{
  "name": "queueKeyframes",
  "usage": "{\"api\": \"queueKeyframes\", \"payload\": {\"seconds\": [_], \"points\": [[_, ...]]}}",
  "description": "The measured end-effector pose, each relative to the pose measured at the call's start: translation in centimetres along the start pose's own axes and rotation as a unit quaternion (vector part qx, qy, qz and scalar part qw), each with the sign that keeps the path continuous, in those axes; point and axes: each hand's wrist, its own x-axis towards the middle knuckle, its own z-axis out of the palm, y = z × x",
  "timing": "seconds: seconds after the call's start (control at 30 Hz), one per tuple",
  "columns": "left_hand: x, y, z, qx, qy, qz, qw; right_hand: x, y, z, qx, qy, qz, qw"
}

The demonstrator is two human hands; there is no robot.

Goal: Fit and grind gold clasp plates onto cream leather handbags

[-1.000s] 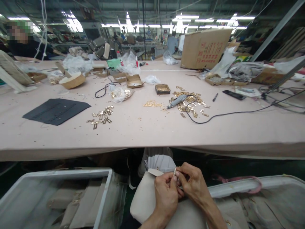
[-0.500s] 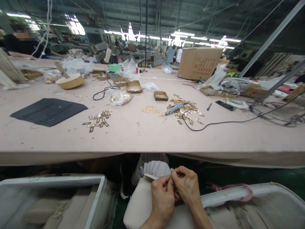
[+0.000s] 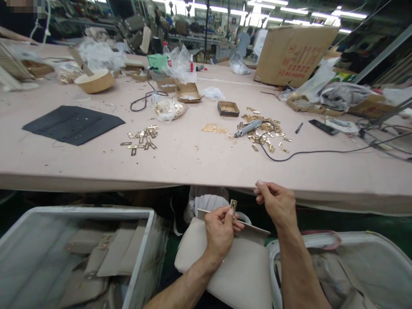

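A beige handbag point(image 3: 241, 266) lies on my lap with its flap point(image 3: 255, 232) sticking out past my fingers. Thumb and fingers of my left hand point(image 3: 219, 231) pinch a small gold metal plate point(image 3: 233, 204) with a slot in it, at the flap. My right hand point(image 3: 279, 205) is raised at the table's front edge, apart from the bag. Its thumb and forefinger are pressed together, and whatever may be between them is too small to make out. On the table lie small gold pieces point(image 3: 215, 128) and a grey electric screwdriver point(image 3: 247, 128) on a heap of gold plates point(image 3: 276, 131).
Left of me stands a white bin point(image 3: 149, 231) of beige bags; another white tub point(image 3: 360, 238) with bags is at right. The table point(image 3: 180, 167) carries a black sheet point(image 3: 74, 124), more metal plates point(image 3: 146, 136), a small box point(image 3: 228, 109) and a cardboard carton point(image 3: 296, 56).
My right hand has come away from the left hand and moved up and right to the table edge. The gold plate in my left hand now shows. The view has tipped downward.
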Motion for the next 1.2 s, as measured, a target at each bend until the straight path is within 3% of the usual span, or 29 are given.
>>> {"api": "queueKeyframes", "payload": {"seconds": [0.1,0.17,0.23,0.33,0.43,0.57,0.73,1.07,1.2], "points": [[0.7,0.8,-1.1,-0.03,0.016,0.002,0.999,1.9,-0.7,0.8,0.002,-0.006,-0.013,1.0],[1.2,1.4,-1.9,-0.051,0.026,-0.006,0.998,3.0,-1.4,1.8,0.024,-0.058,-0.034,0.997],[1.7,2.0,-2.8,-0.064,0.03,-0.013,0.997,3.7,-2.1,3.0,0.056,-0.191,-0.054,0.978],[2.3,2.7,-4.2,-0.076,0.024,-0.012,0.997,3.9,-2.8,5.0,0.09,-0.428,-0.059,0.897],[2.9,3.2,-5.4,-0.093,0.021,-0.015,0.995,3.6,-3.1,6.9,0.154,-0.517,-0.044,0.841],[3.4,4.0,-6.5,-0.103,0.017,-0.014,0.994,3.6,-2.9,8.7,0.2,-0.536,-0.017,0.82],[3.5,5.1,-7.1,-0.097,0.008,-0.017,0.995,3.9,-2.8,9.5,0.159,-0.527,-0.039,0.834],[3.0,5.1,-5.9,-0.064,0.008,-0.039,0.997,3.4,-2.4,8.8,0.131,-0.507,-0.072,0.849],[2.7,5.0,-5.1,-0.048,0.014,-0.036,0.998,3.0,-1.9,8.1,0.162,-0.508,-0.044,0.844]]}}
